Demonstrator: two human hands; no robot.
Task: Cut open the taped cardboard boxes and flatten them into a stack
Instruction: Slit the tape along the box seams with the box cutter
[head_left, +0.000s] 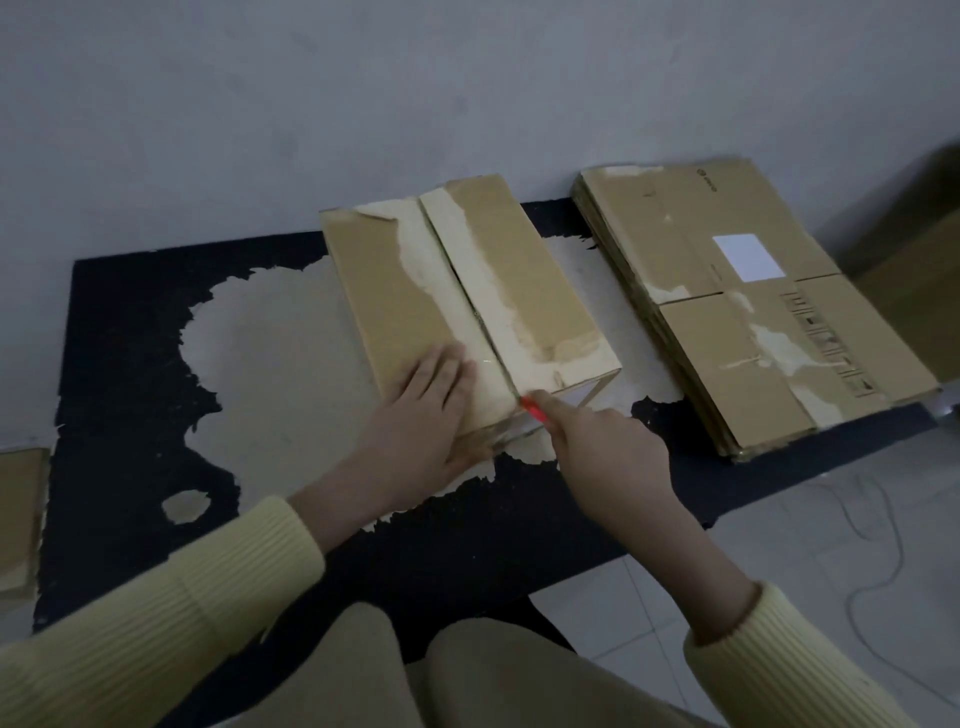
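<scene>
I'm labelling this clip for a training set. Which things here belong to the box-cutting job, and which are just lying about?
In the job:
taped box
red cutter, gripped by the right hand at the box's near end
left hand, pressing flat on the box top
stack of flattened boxes

Lying about:
black mat, worn in patches
cable on the floor

Bench: black top, set against a grey wall. Coating worn away across the middle, pale ragged patch exposed. Directly on it: one closed cardboard box, mid-bench over the patch, torn tape along its top seam. To its right, apart from it, a stack of flattened boxes lying flat.
</scene>
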